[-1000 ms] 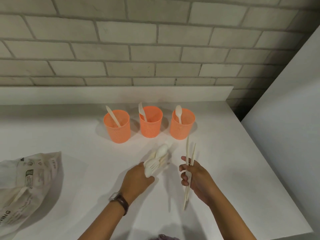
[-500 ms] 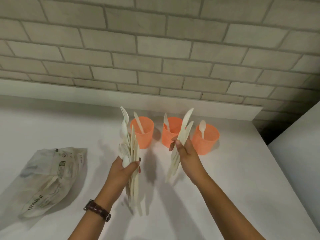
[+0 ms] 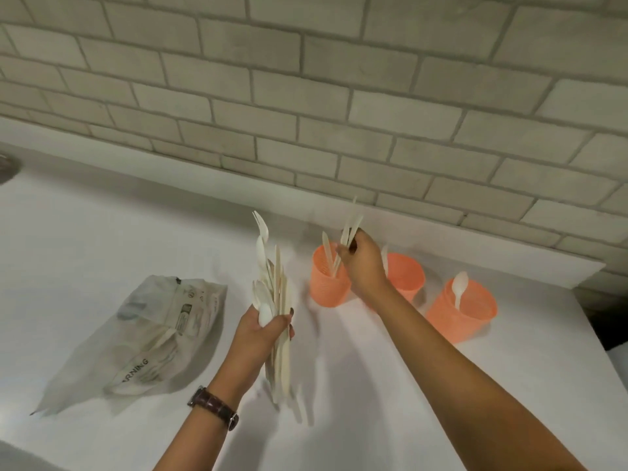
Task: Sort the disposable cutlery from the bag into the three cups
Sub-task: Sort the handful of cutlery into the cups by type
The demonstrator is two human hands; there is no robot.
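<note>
Three orange mesh cups stand in a row near the wall. My right hand (image 3: 362,263) is shut on a few cream knives (image 3: 350,227) directly over the left cup (image 3: 326,288), their lower ends inside it beside a knife that stands there. The middle cup (image 3: 409,275) is partly hidden behind my right wrist. A spoon (image 3: 459,288) stands in the right cup (image 3: 464,312). My left hand (image 3: 263,333) grips an upright bundle of mixed cutlery (image 3: 273,294) left of the cups. The crumpled cutlery bag (image 3: 153,334) lies on the counter at the left.
The white counter (image 3: 356,385) meets a grey brick wall (image 3: 306,96) behind the cups. Its right edge (image 3: 591,334) drops off just past the right cup. A grey round object (image 3: 6,166) shows at the far left edge.
My right hand has moved forward and left with the knives, from in front of the middle cup to over the left cup. My left hand still holds its bundle upright.
</note>
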